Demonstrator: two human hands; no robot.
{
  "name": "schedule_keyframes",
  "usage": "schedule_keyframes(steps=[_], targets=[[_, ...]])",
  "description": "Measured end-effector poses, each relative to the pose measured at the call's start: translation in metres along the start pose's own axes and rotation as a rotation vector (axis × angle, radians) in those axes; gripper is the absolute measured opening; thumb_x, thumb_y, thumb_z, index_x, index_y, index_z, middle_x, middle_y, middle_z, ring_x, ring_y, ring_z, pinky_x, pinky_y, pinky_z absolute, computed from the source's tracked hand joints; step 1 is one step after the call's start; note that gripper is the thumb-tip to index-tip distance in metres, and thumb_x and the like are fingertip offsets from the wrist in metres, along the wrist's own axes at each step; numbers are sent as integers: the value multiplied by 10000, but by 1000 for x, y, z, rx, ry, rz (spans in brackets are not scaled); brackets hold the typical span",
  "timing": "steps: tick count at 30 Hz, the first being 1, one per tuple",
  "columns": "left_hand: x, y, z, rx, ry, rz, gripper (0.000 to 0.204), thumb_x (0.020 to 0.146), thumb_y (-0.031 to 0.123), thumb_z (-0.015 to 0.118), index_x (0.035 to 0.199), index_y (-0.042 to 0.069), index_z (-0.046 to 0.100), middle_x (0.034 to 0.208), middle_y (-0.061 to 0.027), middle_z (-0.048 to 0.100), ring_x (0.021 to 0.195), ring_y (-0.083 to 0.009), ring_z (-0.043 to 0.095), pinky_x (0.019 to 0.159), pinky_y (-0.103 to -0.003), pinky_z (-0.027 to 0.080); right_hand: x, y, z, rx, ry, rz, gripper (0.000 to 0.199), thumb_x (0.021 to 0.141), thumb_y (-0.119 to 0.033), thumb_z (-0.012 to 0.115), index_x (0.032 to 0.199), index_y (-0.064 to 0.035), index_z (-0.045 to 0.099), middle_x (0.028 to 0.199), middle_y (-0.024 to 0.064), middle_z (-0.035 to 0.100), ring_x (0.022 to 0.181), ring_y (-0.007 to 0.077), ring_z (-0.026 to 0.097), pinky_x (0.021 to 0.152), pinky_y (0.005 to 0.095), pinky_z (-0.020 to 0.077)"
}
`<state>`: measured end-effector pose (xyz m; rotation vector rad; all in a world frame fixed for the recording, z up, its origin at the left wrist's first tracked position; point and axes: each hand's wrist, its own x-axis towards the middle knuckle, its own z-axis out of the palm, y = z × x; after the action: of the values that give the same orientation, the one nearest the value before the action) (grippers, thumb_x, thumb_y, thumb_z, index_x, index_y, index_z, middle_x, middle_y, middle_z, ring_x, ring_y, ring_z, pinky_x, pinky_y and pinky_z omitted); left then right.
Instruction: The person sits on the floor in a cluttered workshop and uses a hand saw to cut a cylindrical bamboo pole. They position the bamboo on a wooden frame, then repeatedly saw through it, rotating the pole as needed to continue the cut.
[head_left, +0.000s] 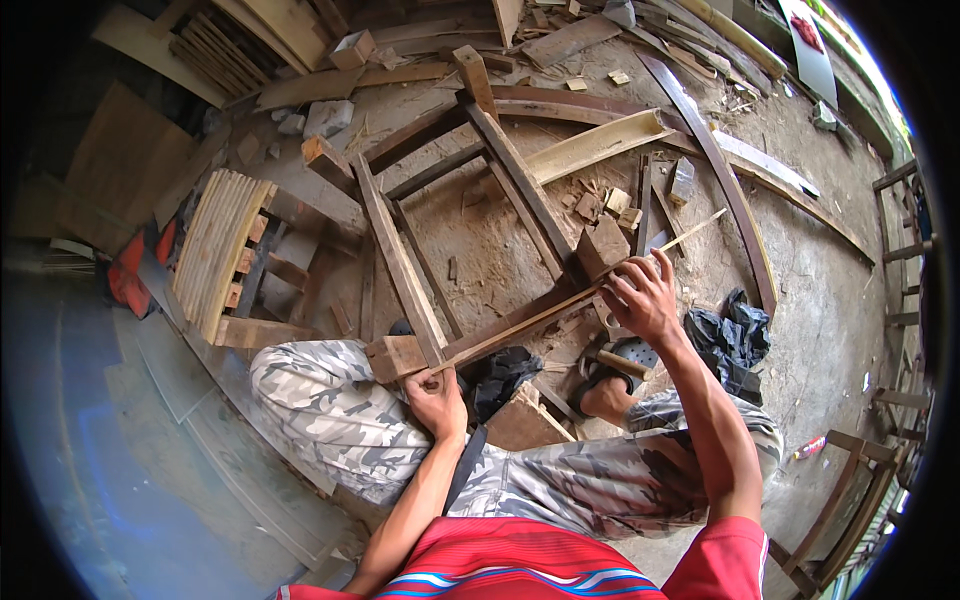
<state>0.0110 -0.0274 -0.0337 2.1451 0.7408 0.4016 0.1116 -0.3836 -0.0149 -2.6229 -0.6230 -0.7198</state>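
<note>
A dark wooden frame point(402, 262) with square legs and crossbars, like that of a stool or small table, stands in front of my knees. Along its near side runs a thin wooden strip point(690, 233), its pale end sticking out past the right corner. My left hand point(438, 402) pinches the strip's left end beside the near left leg block point(396, 357). At the near right leg block point(604, 246), my right hand point(645, 298) has its fingers bent over the strip, thumb underneath. Whether the strip touches the frame along its whole length, I cannot tell.
A slatted wooden piece point(222, 255) stands at the left, near a glass-like sheet point(180, 440). Small wood offcuts point(600, 204) and a long curved board point(725, 180) lie beyond the frame. Black plastic point(728, 338) lies right of my foot. A wooden chair point(845, 500) stands lower right.
</note>
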Motion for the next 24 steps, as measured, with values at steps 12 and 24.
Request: schedule_keyframes(steps=[12, 24], targets=[[2, -6, 4, -48, 31, -8, 415, 834, 247, 888, 960, -11, 588, 847, -72, 619, 773, -194, 590, 726, -354, 496, 4, -5, 0, -4, 4, 3, 270, 824, -236, 839, 1052, -134, 737, 1066, 56, 693, 1074, 260, 657, 1143, 570, 363], [23, 25, -96, -6, -1063, -434, 350, 900, 124, 820, 1163, 2, 624, 963, -49, 677, 799, -110, 640, 698, -264, 525, 4, 6, 4, 27, -44, -15, 186, 832, -221, 832, 986, -177, 737, 1048, 12, 702, 1086, 224, 671, 1128, 559, 380]])
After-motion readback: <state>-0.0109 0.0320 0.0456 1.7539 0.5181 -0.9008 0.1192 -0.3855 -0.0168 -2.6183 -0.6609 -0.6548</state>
